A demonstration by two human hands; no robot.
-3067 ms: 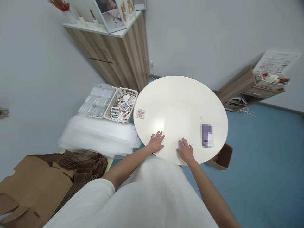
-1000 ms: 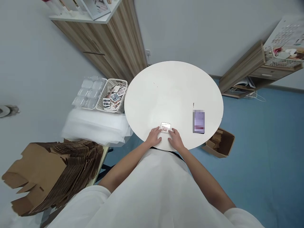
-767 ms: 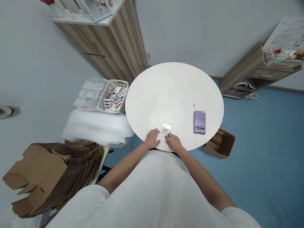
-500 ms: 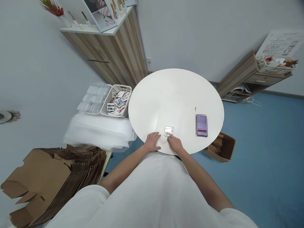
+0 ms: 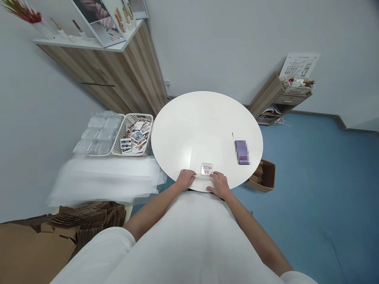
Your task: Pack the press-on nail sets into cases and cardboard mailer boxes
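A small clear plastic case [image 5: 207, 169] with rows of little pinkish pieces inside lies flat on the white oval table [image 5: 207, 118], near its front edge. Just right of it, my right hand [image 5: 220, 184] rests open, thumb apart from the fingers. Its fingertips are at the case's lower right corner; whether they touch it I cannot tell. My left hand [image 5: 185, 179] lies on the table edge left of the case, fingers stretched out and holding nothing.
A pixelated purple item [image 5: 242, 152] lies at the table's right. Left stand a white basket [image 5: 117, 148] of cards, clear trays [image 5: 100, 132], white sheets [image 5: 103, 177] and folded cardboard [image 5: 38, 244]. A cardboard box [image 5: 268, 175] stands on the floor, right.
My right hand's fingers have opened from their hold at the case's lower edge, and the thumb has drawn back. The head view has shifted, so the surroundings appear further left.
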